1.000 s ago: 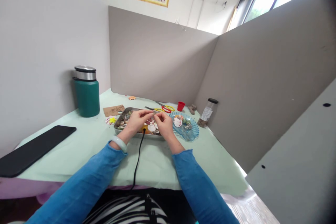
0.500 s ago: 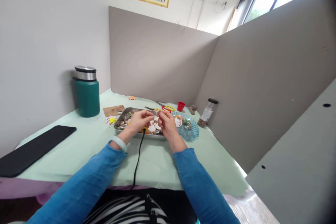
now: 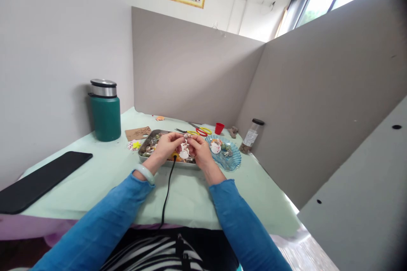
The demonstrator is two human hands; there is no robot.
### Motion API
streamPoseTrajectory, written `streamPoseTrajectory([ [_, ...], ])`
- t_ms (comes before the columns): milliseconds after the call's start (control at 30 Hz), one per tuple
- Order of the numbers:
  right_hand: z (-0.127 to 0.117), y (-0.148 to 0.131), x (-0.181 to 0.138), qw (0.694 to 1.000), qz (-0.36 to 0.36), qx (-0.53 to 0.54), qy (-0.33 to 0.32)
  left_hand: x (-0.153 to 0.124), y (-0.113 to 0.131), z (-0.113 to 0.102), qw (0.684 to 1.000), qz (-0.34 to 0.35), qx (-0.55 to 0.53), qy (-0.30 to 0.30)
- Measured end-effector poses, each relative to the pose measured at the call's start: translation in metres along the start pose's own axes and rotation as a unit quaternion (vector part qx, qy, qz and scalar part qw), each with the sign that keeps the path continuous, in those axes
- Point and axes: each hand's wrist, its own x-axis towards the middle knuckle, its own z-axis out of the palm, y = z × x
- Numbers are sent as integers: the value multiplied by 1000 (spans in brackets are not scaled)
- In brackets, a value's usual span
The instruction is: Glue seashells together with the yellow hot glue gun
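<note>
Above the metal tray [image 3: 144,157], my left hand [image 3: 168,146] and my right hand [image 3: 200,149] come together with fingertips pinched. Between them is a small pale beaded strand [image 3: 186,136], and both hands grip it. Its exact make is too small to read. Just under the fingers shows a white rounded piece [image 3: 184,152]; I cannot tell whether it hangs from the strand or lies in the tray. Small mixed pieces fill the tray, partly hidden by my hands. A black cord [image 3: 168,190] runs from the tray's front toward my lap.
Right of the tray is a blue scalloped plate [image 3: 233,163] with small pieces on it. Behind stand scissors [image 3: 203,131], a red cup [image 3: 219,128] and a black-lidded jar [image 3: 251,137]. At left are a green bottle [image 3: 106,118], a brown card [image 3: 135,134] and a black mat [image 3: 47,182].
My right hand has shifted slightly left and closer to my left hand. The beaded strand and the white piece now show more plainly between and below the fingers.
</note>
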Motion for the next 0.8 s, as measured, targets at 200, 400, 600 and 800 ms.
streamPoseTrajectory([
  [200, 1, 3, 0, 1000, -3, -12, 9, -1, 0, 0, 1000, 0, -2, 6],
  [400, 4, 4, 1, 998, -19, -52, 35, 1, -3, -2, 1000, -12, 3, 29],
  [600, 3, 2, 3, 993, -39, -63, 90, 2, -4, -3, 999, -16, 3, 31],
  [800, 2, 2, 4, 992, -74, -60, 82, -1, 1, -2, 999, -14, 17, 29],
])
